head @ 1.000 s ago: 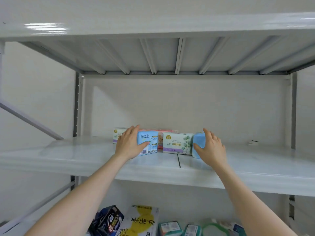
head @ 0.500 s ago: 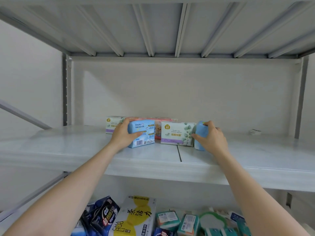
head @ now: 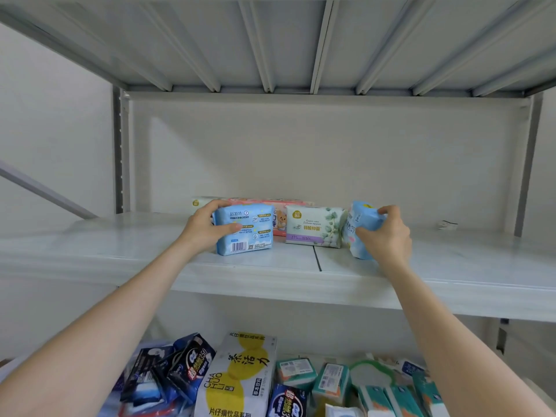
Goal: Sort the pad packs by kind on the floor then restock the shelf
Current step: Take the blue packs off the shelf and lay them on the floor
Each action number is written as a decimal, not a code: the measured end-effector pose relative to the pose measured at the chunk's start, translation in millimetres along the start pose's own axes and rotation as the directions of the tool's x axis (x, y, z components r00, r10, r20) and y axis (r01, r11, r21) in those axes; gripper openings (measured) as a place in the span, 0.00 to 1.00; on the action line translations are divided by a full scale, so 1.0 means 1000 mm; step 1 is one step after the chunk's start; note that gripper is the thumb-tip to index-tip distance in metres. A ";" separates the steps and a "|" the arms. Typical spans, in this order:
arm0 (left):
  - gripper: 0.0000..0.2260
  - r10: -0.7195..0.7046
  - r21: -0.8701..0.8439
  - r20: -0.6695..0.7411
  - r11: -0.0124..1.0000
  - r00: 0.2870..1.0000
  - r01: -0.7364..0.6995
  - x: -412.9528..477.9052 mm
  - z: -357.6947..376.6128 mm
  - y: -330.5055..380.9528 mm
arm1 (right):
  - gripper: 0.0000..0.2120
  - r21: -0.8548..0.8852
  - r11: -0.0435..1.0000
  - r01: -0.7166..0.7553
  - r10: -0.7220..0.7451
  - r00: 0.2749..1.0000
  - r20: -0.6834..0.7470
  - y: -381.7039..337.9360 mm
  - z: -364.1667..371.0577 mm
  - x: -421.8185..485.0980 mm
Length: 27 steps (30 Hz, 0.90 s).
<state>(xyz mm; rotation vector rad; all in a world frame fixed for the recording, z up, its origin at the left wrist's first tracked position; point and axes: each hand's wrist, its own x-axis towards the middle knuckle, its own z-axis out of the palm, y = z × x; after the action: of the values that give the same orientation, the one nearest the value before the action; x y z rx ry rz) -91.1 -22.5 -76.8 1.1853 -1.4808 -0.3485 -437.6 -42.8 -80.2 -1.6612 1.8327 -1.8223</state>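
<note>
- Left hand (head: pixel 207 228) grips a light-blue pad pack (head: pixel 245 233), barcode side facing out; fingers (head: pixel 216 204) curl over its top edge and the thumb presses the front
- Right hand (head: pixel 386 236) holds a second blue pad pack (head: pixel 361 227), turned on end; fingers wrap round its upper corner
- Both packs sit low on the middle shelf (head: pixel 120 251); whether either is lifted clear I cannot tell
- Between them stands a white leaf-print pack (head: pixel 314 225); a pink bear-print pack (head: pixel 278 218) lies behind
- Kinds are mixed here, so this looks like the clearing step, before the floor sorting
- Next move probably calls for drawing both packs out over the shelf lip; the neighbouring packs should not be knocked
</note>
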 end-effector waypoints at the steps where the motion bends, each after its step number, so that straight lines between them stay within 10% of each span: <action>1: 0.24 -0.010 -0.006 0.012 1.000 1.000 0.010 -0.001 -0.003 0.001 | 0.28 0.016 1.000 -0.014 0.014 1.000 -0.002 0.000 -0.003 -0.002; 27: 0.16 -0.117 -0.428 -0.044 0.900 0.992 0.087 -0.120 -0.010 0.054 | 0.16 0.438 0.899 -0.007 -0.049 0.992 0.116 -0.011 -0.098 -0.110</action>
<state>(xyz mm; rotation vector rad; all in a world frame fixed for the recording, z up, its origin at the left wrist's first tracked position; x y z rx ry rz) -126.6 102.6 -101.1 0.9111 -1.2041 -0.6613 -452.3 101.7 -109.3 -1.5799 1.2358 -1.9071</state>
